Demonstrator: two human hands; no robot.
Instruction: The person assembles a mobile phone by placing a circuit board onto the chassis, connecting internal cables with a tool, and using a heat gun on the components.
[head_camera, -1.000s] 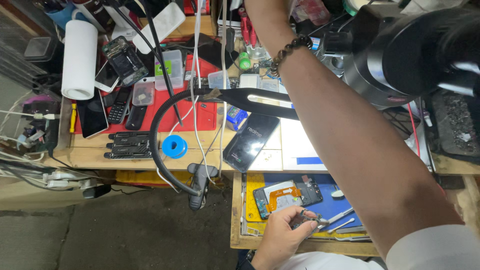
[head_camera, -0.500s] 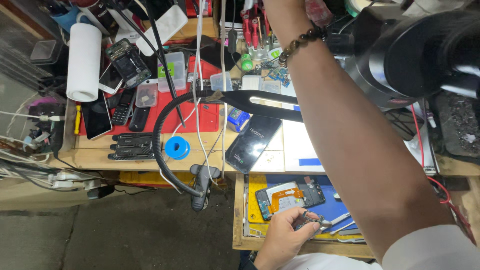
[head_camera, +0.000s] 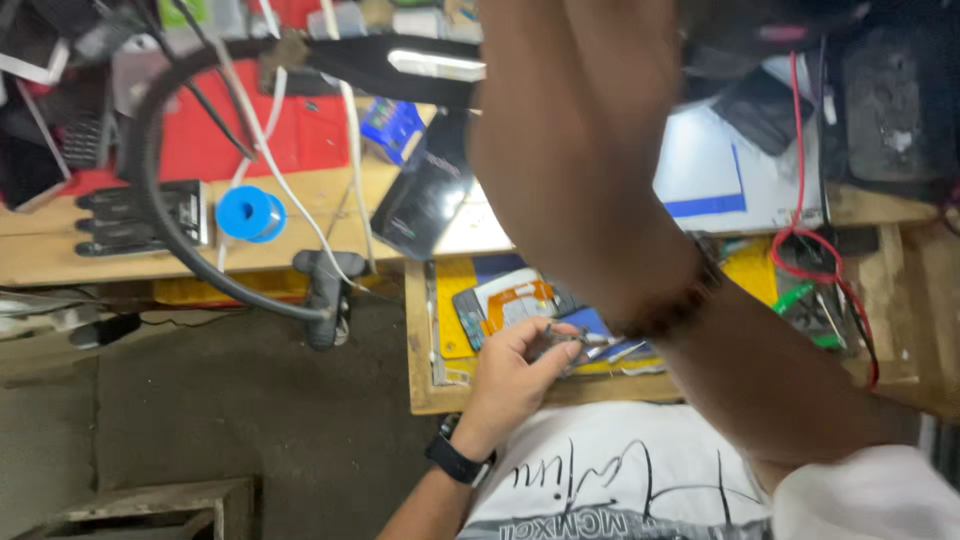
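At the far left of the bench (head_camera: 60, 262) sits a blue solder spool (head_camera: 249, 214), beside a black gooseneck lamp (head_camera: 330, 290). In the pull-out tray, an opened phone (head_camera: 515, 305) lies with its orange flex exposed, so disassembly looks well under way and reassembly remains. The left hand (head_camera: 515, 375) has its grip pinched on tweezers (head_camera: 580, 350) just beside the phone. The right hand (head_camera: 575, 130) is raised and blurred; I cannot tell its grip.

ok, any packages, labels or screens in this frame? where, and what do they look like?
Dark phone: lying tilted on the bench top, black rectangle, screen off.
Blue box: beside the red mat, small, white print.
Opened phone: on the lower shelf above the left hand, orange and white inside.
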